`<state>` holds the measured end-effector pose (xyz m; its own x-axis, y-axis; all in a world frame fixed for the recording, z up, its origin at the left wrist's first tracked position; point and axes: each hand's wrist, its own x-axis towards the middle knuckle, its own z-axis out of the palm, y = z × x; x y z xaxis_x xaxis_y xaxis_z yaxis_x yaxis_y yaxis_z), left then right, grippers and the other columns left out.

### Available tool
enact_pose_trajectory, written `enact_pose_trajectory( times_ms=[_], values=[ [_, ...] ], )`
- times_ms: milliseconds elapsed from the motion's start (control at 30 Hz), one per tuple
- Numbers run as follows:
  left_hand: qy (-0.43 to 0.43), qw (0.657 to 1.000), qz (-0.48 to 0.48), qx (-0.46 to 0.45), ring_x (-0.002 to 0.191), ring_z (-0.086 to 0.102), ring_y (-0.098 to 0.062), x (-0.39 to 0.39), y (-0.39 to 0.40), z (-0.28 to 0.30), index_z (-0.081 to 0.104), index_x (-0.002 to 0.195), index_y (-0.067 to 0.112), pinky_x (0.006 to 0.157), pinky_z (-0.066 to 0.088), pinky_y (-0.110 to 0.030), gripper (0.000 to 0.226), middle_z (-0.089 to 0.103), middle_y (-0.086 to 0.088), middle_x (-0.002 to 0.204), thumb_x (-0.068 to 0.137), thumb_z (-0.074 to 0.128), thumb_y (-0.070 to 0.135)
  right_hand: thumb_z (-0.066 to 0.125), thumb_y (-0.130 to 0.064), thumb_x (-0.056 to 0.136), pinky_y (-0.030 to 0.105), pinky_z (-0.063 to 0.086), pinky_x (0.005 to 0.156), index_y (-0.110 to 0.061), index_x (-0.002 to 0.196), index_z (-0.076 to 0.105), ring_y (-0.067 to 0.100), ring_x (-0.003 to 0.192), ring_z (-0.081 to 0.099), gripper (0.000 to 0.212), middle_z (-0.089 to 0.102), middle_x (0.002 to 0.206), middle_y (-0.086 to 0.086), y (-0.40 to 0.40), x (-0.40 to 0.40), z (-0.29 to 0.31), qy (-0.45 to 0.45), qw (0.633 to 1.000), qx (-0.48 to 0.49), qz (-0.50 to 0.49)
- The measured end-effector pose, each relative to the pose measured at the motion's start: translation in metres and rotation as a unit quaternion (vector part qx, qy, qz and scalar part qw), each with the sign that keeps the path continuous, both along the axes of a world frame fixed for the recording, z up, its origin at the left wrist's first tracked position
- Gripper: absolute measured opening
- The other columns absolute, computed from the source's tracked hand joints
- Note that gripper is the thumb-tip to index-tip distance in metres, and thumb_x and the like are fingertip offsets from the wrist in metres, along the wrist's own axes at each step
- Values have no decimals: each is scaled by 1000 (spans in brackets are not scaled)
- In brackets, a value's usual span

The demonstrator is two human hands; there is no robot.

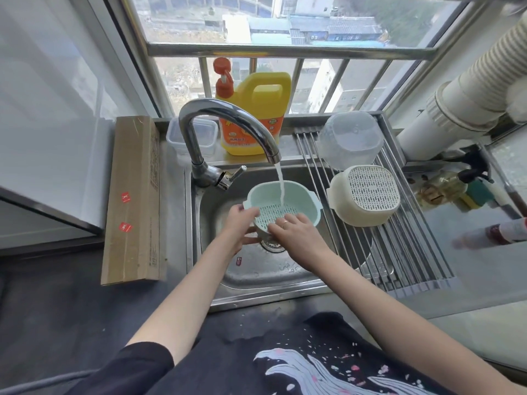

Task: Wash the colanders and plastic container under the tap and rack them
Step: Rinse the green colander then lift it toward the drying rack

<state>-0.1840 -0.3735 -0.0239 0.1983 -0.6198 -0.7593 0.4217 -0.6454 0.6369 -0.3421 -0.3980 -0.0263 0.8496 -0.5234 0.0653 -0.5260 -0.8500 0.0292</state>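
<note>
Over the sink [216,283], the green colander [281,205] sits tilted under the running tap [228,129], the left hand [239,223] curling its fingers round the near rim, the right hand [296,232] laying spread fingers on its mesh

You have a pale mint-green colander [282,202] with a grid of small holes under the chrome tap [228,121]. Right of the tap, the cream colander [368,195] shows slotted rows. Behind the tap stands a yellow bottle [256,115] with an orange pump and label; left of it, a brown cardboard box [132,195] with red stickers.
</note>
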Motion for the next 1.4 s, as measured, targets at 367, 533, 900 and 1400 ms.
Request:
enact_pose_trajectory(
  times_ms=[367, 533, 900, 1400],
  values=[
    [-278, 939, -203, -11, 89, 61, -29, 1, 9, -14, 57, 112, 9, 65, 52, -33, 38, 59, -8, 95, 76, 61, -3, 35, -17, 101, 34, 30, 110, -21, 150, 26, 22, 138, 35, 50, 36, 151, 5, -34, 4, 18, 103, 959, 253, -70],
    [-214, 935, -282, 23, 94, 62, -31, 12, 5, -14, 46, 129, 6, 57, 53, -34, 60, 58, -15, 114, 74, 68, -3, 33, -20, 99, 39, -1, 119, -30, 152, 10, 13, 147, 0, 59, 15, 158, -11, -41, 9, 18, 282, 949, 118, 75],
    [-388, 920, -11, -62, 83, 50, -22, -7, -28, 3, 56, 107, 7, 69, 37, -27, 28, 58, -7, 94, 84, 46, -4, 25, -46, 101, 63, -19, 106, -30, 110, 66, 28, 121, 48, 45, 68, 99, 0, -30, 7, 57, 341, 935, 51, -77],
    [-161, 986, 43, -7, 96, 64, -27, -27, -52, -8, 63, 114, 4, 79, 51, -32, 38, 67, -13, 112, 80, 73, 15, 50, -11, 84, 34, 29, 110, -14, 121, 56, 21, 125, 47, 37, 54, 132, 4, 4, -16, 75, -252, 956, 54, -143]
  ],
)
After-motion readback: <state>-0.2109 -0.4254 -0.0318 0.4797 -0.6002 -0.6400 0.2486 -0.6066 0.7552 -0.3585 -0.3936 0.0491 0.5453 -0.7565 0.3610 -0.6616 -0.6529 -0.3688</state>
